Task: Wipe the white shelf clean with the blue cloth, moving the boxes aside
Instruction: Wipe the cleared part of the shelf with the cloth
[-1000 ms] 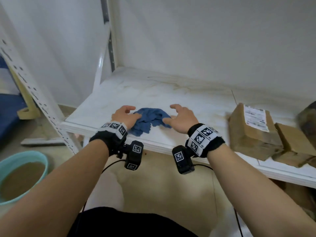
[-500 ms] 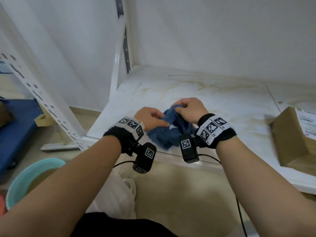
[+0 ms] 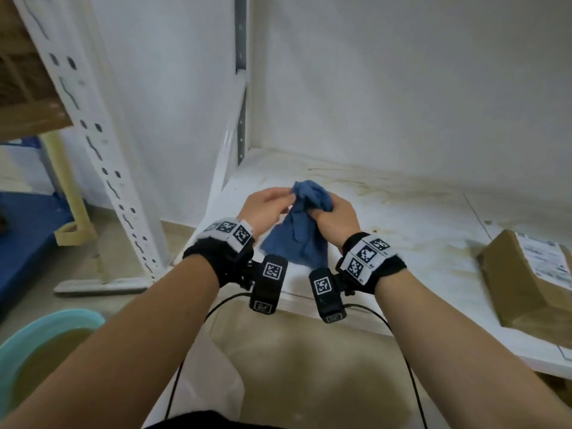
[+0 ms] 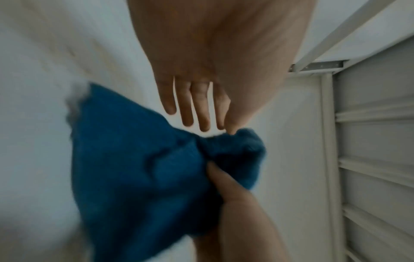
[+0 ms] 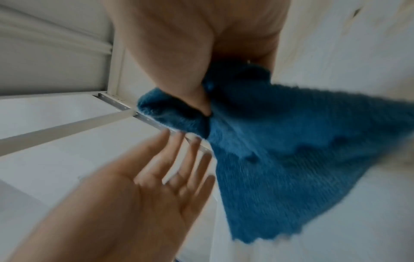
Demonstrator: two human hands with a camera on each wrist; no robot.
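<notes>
The blue cloth (image 3: 297, 243) hangs bunched in the air over the front left of the white shelf (image 3: 402, 212). My right hand (image 3: 318, 212) grips its gathered top, thumb curled over the fabric (image 5: 291, 159). My left hand (image 3: 286, 196) is beside it with straight fingers (image 4: 199, 106), the tips just at the cloth's top (image 4: 134, 168); its palm (image 5: 156, 177) faces the cloth. A brown cardboard box (image 3: 526, 280) with a white label sits on the shelf at the right. The shelf shows brownish streaks.
A white perforated upright (image 3: 93, 144) stands left of the shelf. A teal basin (image 3: 46, 342) of murky water is on the floor at lower left. The white wall closes the shelf's back.
The cloth lay on the shelf under both hands a second ago. Both hands gathered it and lifted it clear. The left hand's fingers have since straightened.
</notes>
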